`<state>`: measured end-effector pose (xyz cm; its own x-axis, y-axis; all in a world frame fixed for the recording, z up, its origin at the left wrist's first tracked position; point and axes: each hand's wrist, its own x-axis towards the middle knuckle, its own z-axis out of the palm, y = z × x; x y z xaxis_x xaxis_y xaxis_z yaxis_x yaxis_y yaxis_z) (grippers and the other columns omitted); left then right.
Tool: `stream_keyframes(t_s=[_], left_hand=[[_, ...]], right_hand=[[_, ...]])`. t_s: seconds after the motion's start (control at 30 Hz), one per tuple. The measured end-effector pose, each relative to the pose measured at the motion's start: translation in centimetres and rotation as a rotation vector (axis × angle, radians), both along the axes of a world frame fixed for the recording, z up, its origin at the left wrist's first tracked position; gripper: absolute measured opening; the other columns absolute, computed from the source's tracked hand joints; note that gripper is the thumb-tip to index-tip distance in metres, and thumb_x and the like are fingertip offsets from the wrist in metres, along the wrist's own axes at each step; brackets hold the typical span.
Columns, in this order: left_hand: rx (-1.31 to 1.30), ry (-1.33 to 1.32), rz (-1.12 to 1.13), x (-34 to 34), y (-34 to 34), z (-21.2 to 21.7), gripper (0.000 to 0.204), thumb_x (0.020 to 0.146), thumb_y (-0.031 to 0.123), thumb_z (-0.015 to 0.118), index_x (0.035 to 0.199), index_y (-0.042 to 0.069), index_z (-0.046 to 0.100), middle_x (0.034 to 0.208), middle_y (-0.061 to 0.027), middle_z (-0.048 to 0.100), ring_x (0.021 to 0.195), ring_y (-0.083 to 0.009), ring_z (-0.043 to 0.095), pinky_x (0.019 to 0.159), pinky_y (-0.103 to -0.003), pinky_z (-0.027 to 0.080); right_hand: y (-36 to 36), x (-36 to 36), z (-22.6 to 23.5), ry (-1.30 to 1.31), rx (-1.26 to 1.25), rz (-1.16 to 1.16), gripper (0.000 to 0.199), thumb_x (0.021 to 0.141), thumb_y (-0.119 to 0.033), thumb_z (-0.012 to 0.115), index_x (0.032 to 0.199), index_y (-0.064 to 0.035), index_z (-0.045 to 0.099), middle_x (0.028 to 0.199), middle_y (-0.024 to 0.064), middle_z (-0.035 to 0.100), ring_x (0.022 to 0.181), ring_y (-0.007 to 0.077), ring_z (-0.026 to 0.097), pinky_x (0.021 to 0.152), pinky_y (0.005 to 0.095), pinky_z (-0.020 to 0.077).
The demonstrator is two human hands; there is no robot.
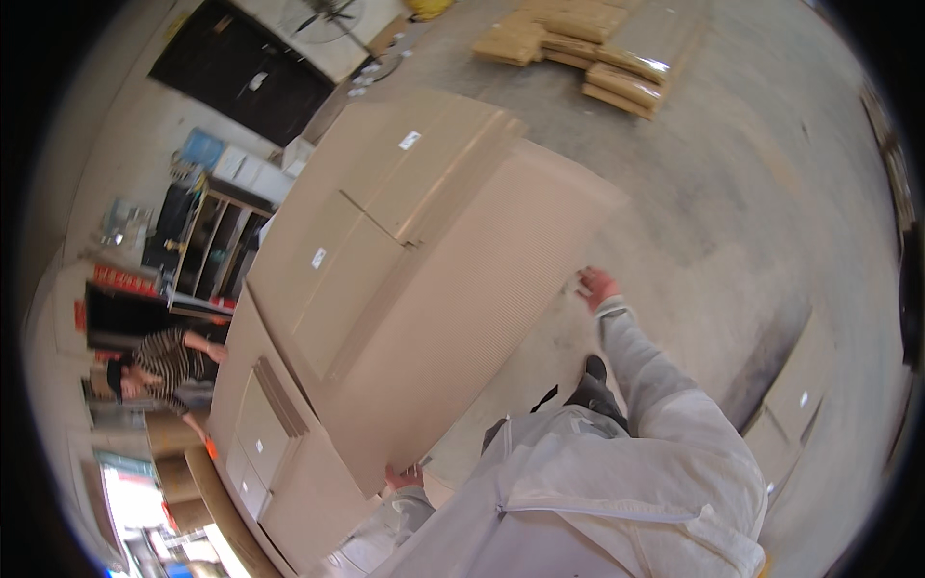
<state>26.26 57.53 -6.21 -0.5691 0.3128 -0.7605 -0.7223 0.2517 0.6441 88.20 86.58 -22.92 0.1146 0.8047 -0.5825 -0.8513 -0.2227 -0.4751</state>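
A large flat sheet of brown corrugated cardboard (pixel 462 308) is tilted in front of me, over a stack of cardboard sheets (pixel 385 183). My left hand (pixel 405 475) grips the sheet's near lower edge. My right hand (pixel 595 286) holds its right edge, fingers curled around it. Both arms wear light grey-white sleeves. Small white labels sit on the stacked sheets.
More cardboard stacks (pixel 260 443) lie lower left. A person in a striped top (pixel 164 361) bends at the left beside shelving (pixel 212 241). Bundles of flat cardboard (pixel 578 43) lie on the concrete floor (pixel 752 193) at the top. A fan (pixel 332 14) stands at the back.
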Motion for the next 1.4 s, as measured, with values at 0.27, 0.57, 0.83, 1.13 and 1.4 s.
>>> stream_keyframes(t_s=[0.27, 0.57, 0.83, 1.13, 1.4], left_hand=[[0.289, -0.174, 0.194, 7.4, 3.5, -1.5, 0.038, 0.09, 0.046, 0.067, 0.114, 0.017, 0.061, 0.107, -0.0001, 0.069, 0.094, -0.0198, 0.067, 0.073, -0.039, 0.056], [0.346, 0.135, 0.166, 6.0, 8.0, 5.3, 0.015, 0.092, 0.027, 0.063, 0.105, 0.02, 0.062, 0.092, 0.0017, 0.07, 0.074, -0.0164, 0.067, 0.048, -0.03, 0.045], [0.314, -0.024, 0.29, 7.9, 8.6, 5.1, 0.02, 0.089, 0.03, 0.06, 0.107, 0.022, 0.059, 0.092, 0.0029, 0.066, 0.073, -0.0197, 0.062, 0.051, -0.033, 0.037], [0.233, -0.095, 0.376, 9.0, 6.5, 0.0, 0.027, 0.087, 0.029, 0.067, 0.112, 0.021, 0.06, 0.096, 0.0016, 0.067, 0.082, -0.0195, 0.065, 0.054, -0.036, 0.042], [0.177, 0.112, 0.071, 4.7, 6.9, 6.8, 0.012, 0.09, 0.03, 0.063, 0.1, 0.024, 0.06, 0.081, 0.0044, 0.066, 0.064, -0.0145, 0.059, 0.048, -0.029, 0.037]], right_hand=[[14.1, 10.7, 5.4, 0.0, -0.009, -0.074, 0.071, 0.094, -0.05, 0.06, 0.147, -0.0058, 0.044, 0.144, 0.0118, 0.054, 0.131, 0.0311, 0.05, 0.11, 0.0488, 0.0369], [21.6, 15.4, 11.0, -1.048, 0.395, -0.156, 0.04, 0.084, -0.013, 0.073, 0.12, 0.0024, 0.066, 0.115, 0.0104, 0.07, 0.099, 0.0242, 0.066, 0.09, 0.0364, 0.0523], [26.2, 15.5, 20.1, -0.303, 0.279, 0.079, 0.041, 0.095, -0.03, 0.061, 0.124, -0.0001, 0.063, 0.114, 0.0113, 0.071, 0.101, 0.0266, 0.068, 0.091, 0.039, 0.0538], [22.2, 22.1, 7.6, -0.226, -0.023, -0.261, 0.073, 0.089, -0.059, 0.06, 0.141, -0.0086, 0.052, 0.143, 0.0099, 0.055, 0.131, 0.0343, 0.05, 0.109, 0.0585, 0.0395], [24.6, 27.5, 8.0, -0.714, -0.072, -0.227, 0.046, 0.093, -0.017, 0.068, 0.136, -0.0045, 0.057, 0.12, 0.0088, 0.069, 0.104, 0.0243, 0.065, 0.093, 0.0379, 0.052]])
